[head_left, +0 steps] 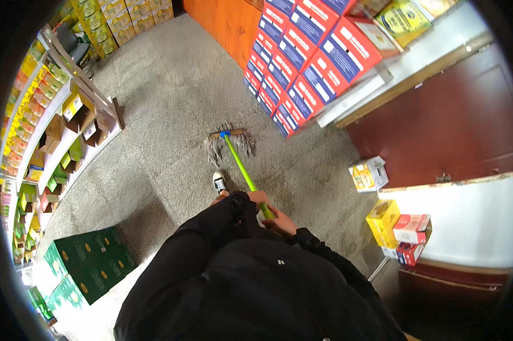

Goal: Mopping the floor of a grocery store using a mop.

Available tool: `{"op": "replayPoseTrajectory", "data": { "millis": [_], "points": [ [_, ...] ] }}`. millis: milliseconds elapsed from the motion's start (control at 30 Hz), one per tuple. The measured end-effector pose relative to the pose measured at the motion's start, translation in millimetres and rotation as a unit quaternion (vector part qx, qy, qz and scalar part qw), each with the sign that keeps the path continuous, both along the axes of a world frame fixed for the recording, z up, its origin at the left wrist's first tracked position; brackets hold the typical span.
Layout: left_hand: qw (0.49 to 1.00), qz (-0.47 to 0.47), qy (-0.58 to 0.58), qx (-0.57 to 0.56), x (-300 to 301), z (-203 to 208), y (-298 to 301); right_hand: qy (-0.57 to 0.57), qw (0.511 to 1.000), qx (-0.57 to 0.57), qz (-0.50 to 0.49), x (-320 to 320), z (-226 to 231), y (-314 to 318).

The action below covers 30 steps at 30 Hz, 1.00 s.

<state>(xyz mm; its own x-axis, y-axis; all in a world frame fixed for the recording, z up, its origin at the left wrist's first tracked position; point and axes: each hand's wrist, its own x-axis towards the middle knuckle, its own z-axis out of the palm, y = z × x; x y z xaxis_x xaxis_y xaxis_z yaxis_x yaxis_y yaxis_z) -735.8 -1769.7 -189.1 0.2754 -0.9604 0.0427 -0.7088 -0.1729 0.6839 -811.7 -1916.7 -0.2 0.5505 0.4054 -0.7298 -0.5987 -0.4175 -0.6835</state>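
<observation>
I hold a mop with a bright green handle in both hands. Its grey string head rests on the speckled grey floor ahead of me. My left hand grips the handle higher toward the head. My right hand grips the handle just below it, close to my body. Both sleeves are black. One shoe, black and white, shows just left of the handle.
A stack of red and blue boxes stands right of the mop head. Shelves of yellow and green packets run along the left. Green cartons sit lower left. Small yellow and red boxes lie at the right.
</observation>
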Motion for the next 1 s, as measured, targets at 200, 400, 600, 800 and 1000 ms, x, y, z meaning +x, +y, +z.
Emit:
{"op": "replayPoseTrajectory", "data": {
  "millis": [200, 400, 600, 800, 1000],
  "points": [
    [0.996, 0.072, -0.024, 0.05, 116, -8, 57, 0.019, 0.998, -0.017, -0.065, 113, 16, 66],
    [0.992, 0.101, -0.059, 0.038, 202, -3, 89, 0.002, 0.996, -0.027, -0.085, 203, 18, 111],
    [0.967, 0.227, 0.071, -0.09, 271, 34, 132, -0.153, 0.988, 0.003, -0.01, 275, -107, 105],
    [0.709, 0.419, 0.567, 0.005, 369, 91, 166, -0.034, 0.998, 0.042, 0.014, 404, -15, 170],
    [0.889, 0.363, 0.258, 0.108, 495, 71, 194, -0.048, 0.997, 0.042, 0.047, 540, -22, 189]
  ]
}}
